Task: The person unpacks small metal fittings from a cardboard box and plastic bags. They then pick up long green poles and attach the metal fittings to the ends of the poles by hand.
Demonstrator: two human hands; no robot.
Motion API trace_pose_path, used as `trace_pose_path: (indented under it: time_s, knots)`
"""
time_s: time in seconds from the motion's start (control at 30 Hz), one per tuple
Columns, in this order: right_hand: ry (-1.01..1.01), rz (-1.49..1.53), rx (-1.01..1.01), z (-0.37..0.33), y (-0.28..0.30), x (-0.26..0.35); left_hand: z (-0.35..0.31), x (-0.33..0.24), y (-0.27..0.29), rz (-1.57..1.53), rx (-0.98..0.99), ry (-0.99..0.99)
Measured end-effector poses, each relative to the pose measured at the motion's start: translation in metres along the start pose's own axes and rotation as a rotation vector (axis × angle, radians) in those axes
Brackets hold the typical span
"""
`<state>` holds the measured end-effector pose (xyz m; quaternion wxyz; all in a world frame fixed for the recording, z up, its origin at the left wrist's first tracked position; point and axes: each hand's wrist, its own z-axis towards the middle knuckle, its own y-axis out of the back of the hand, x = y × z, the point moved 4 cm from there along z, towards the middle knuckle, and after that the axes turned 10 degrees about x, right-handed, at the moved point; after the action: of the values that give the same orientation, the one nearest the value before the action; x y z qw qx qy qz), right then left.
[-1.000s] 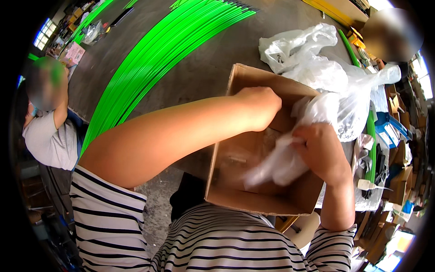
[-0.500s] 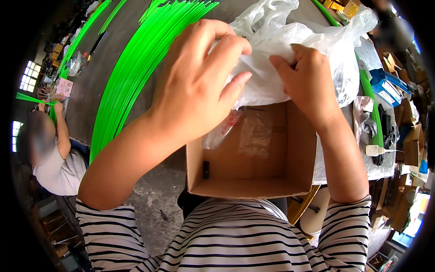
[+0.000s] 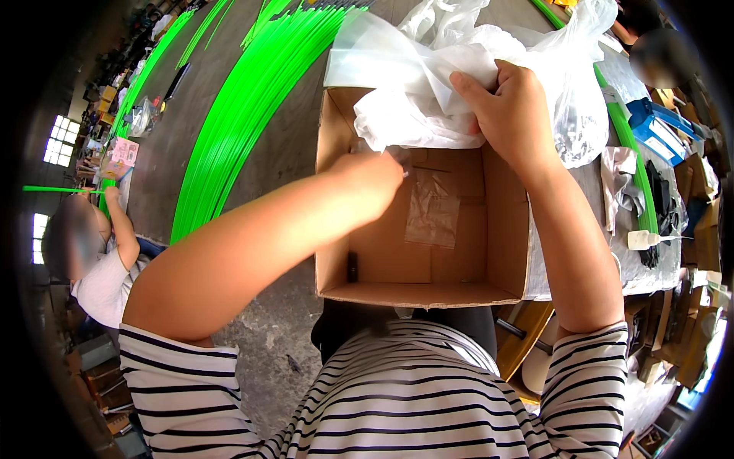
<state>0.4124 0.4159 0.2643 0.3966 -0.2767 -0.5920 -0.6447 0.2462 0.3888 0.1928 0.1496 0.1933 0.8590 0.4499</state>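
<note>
- Nearest, the striped shirt [image 3: 397, 382] of the wearer, with the floor [image 3: 267, 367] showing to the left.
- Just beyond it, the open box [image 3: 508, 229], in front of the torso at the edge of the counter [image 3: 289, 141].
- In the box, a black bit [image 3: 352, 268] in the near left corner and a clear bag [image 3: 432, 210] flat on the bottom.
- The left hand [image 3: 367, 182] is over the box's left side, fingers curled — clear plastic shows at the fingertips, but blur leaves me unable to tell whether it is gripped.
- The right hand [image 3: 511, 115] pinches the white bag [image 3: 417, 96] between thumb and fingers; the bag droops over the box's far side.
- To the right, a white bottle [image 3: 642, 240] with a thin nozzle, and beyond it a blue pack [image 3: 657, 131].
- Left of the box, green strips [image 3: 256, 115] fan along the counter.
- Farther left, a co-worker [image 3: 107, 287] raises both arms near a pink box [image 3: 120, 157].
</note>
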Motion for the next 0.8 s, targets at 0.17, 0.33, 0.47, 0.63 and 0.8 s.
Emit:
trace_pose_path:
  time_s: [0.17,0.33,0.47,0.63,0.8]
  knots:
    - [-0.02,0.137,-0.023,0.0,0.008,-0.022,-0.031,0.024,0.065,-0.469,-0.079,0.038]
    - [0.047,0.3,0.116,0.0,0.01,-0.022,-0.049,0.04,0.073,-0.647,-0.078,0.022]
    - [0.114,0.421,0.243,0.0,0.006,-0.031,-0.046,0.053,0.065,-0.805,0.005,-0.037]
    - [0.238,0.457,0.446,-0.006,0.014,-0.034,-0.045,0.058,0.065,-0.926,0.024,-0.075]
    - [0.255,0.153,0.707,-0.016,0.015,-0.018,-0.044,0.066,0.06,-1.084,0.073,-0.196]
